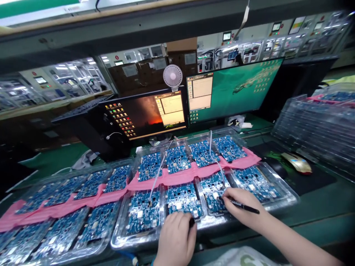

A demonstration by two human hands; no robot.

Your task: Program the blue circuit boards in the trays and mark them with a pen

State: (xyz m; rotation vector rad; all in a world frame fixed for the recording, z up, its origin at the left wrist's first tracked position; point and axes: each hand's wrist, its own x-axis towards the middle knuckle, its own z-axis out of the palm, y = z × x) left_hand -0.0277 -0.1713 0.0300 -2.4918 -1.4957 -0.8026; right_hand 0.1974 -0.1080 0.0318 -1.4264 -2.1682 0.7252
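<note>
Left hand [177,233]: lowest, at 8 o'clock from the tool; I can't tell whether its curled fingers grip anything.
Black pen-like tool [247,208]: long axis roughly 10 to 4 o'clock, butt toward 4.
Right hand [245,197]: pinching it, butt emerging below the palm.
Blue board [212,190]: under my right fingertips.
White cable [220,168]: descends from 11 o'clock, crowding those fingers.
Pink strip [205,171]: crosses beyond.
Monitor [235,92]: 12 o'clock, farthest.

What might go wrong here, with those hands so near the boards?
The black tool in the right hand might slip and scratch the board beside it. A white cable runs down over that same board, close to the hand, so a careless brush could tug it. The bare left hand is at the tray's near edge, by another board, and could perhaps bump its parts.
</note>
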